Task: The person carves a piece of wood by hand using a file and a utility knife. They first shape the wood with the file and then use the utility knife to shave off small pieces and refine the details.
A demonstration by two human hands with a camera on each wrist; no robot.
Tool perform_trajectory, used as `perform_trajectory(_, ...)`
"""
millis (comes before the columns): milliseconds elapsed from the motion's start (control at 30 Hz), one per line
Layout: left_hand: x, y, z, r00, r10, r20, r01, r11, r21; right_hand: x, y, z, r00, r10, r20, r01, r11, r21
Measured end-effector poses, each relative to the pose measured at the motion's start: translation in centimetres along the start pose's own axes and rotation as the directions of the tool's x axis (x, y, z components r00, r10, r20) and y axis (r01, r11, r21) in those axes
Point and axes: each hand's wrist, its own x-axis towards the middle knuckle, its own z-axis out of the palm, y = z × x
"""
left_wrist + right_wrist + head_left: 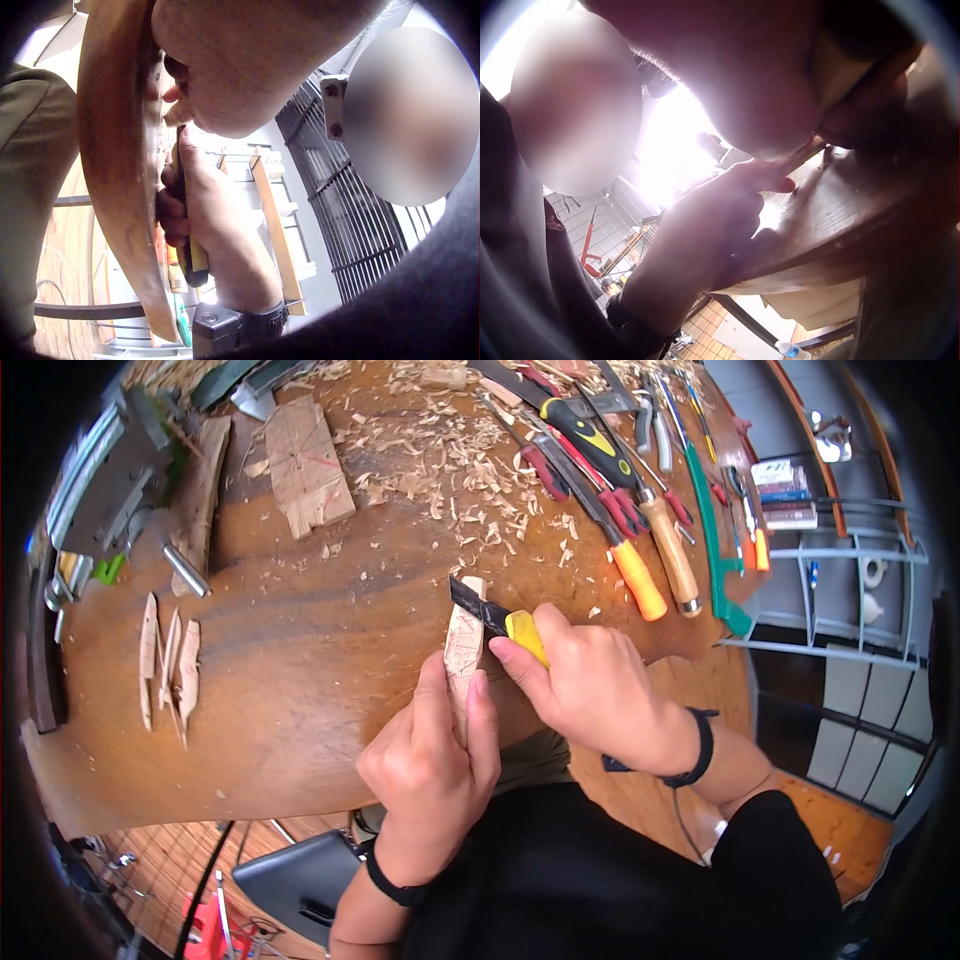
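In the head view, my left hand (430, 750) grips a narrow piece of pale wood (463, 645) between thumb and fingers near the table's front edge. Pencil lines mark the wood's upper face. My right hand (600, 680) holds a yellow and black utility knife (520, 632), its dark blade (465, 595) lying across the far part of the wood. The right thumb is close to the wood's side. In the left wrist view, the right hand (217, 217) is wrapped around the knife handle (196, 259). The left hand (727, 202) also shows in the right wrist view.
Several slender carved wood pieces (170, 670) lie on the table (280, 760) at the left. Behind them are a vise (110, 500) and a flat board (305, 465). Shavings (430, 450) cover the back. Files, a saw (705, 530) and other tools line the right side.
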Motion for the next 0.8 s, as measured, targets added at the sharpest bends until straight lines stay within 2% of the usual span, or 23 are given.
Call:
perform_trajectory(33,0.0,0.0,-0.1,0.999,0.026,0.02,-0.026,1.0,0.012,-0.2,0.3,-0.1,1.0,-0.02,0.005,0.02,1.0,0.012)
perform_trajectory(100,0.2,0.0,-0.3,0.999,-0.038,0.039,0.04,0.997,-0.059,-0.6,0.8,-0.2,0.999,-0.04,0.006,0.039,0.999,0.028)
perform_trajectory(200,0.1,0.0,-0.4,0.997,-0.046,0.066,0.05,0.998,-0.048,-1.0,0.6,-0.4,0.998,0.007,0.058,-0.01,0.999,0.043)
perform_trajectory(333,0.0,0.3,-0.9,0.985,-0.061,0.16,0.068,0.997,-0.041,0.4,0.1,-0.1,0.993,0.115,-0.014,-0.113,0.99,0.083)
perform_trajectory(400,-0.2,0.2,-0.8,0.99,-0.088,0.111,0.1,0.989,-0.112,0.8,0.3,-0.1,0.997,0.065,-0.03,-0.062,0.994,0.085)
perform_trajectory(467,0.1,0.6,-1.0,0.985,-0.106,0.136,0.12,0.988,-0.094,0.3,0.5,0.2,0.998,0.061,-0.03,-0.059,0.994,0.089)
perform_trajectory(533,0.3,1.0,-1.3,0.959,-0.212,0.186,0.238,0.962,-0.13,-0.3,0.7,1.0,0.99,-0.019,-0.137,0.024,0.999,0.037)
perform_trajectory(567,0.3,0.9,-1.2,0.959,-0.217,0.181,0.242,0.962,-0.125,-0.5,0.8,1.0,0.991,-0.026,-0.135,0.031,0.999,0.041)
perform_trajectory(633,0.1,0.8,-1.0,0.975,-0.167,0.147,0.19,0.969,-0.159,-0.9,1.0,0.7,0.993,-0.07,-0.098,0.077,0.995,0.067)
perform_trajectory(767,-0.1,0.7,-1.1,0.971,-0.187,0.15,0.204,0.973,-0.105,-1.3,1.6,-0.2,0.991,-0.13,-0.001,0.13,0.986,0.1)
perform_trajectory(800,-0.1,0.5,-1.1,0.978,-0.15,0.144,0.165,0.981,-0.103,-1.3,1.7,-0.4,0.991,-0.134,0.024,0.131,0.985,0.112)
